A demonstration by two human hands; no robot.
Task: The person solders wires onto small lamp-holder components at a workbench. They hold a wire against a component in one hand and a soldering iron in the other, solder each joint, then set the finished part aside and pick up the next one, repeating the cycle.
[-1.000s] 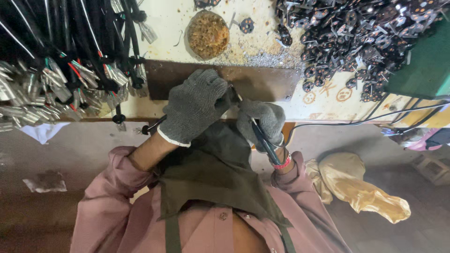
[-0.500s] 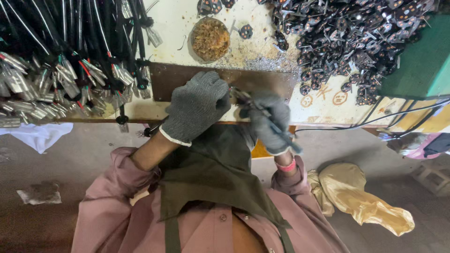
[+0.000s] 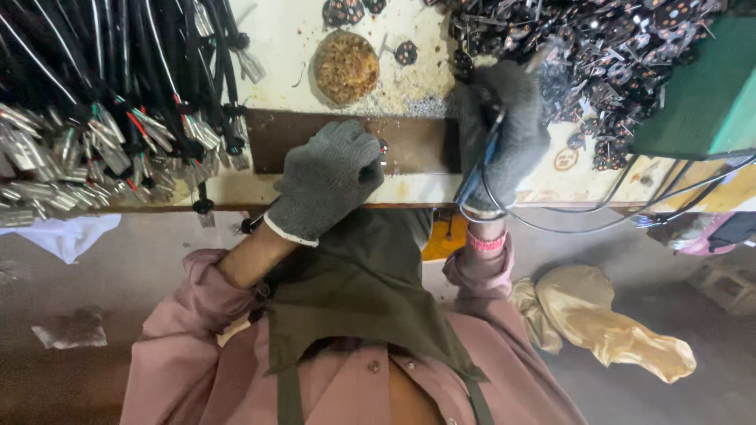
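Grey knit gloves cover both hands. The left hand (image 3: 327, 179) rests curled on the dark brown work plate (image 3: 417, 143) at the bench edge, fingers closed around a small part with a metal tip; what it is cannot be told. The right hand (image 3: 504, 134) is wrapped around a blue-handled corded tool (image 3: 478, 169), likely a soldering iron, its cable looping below the wrist, and it reaches up to the heap of small dark parts (image 3: 622, 55), probably for another piece. A brass-wool tip cleaner (image 3: 345, 67) sits just above the plate. Bundled black cables with metal terminals (image 3: 102, 126) lie to the left.
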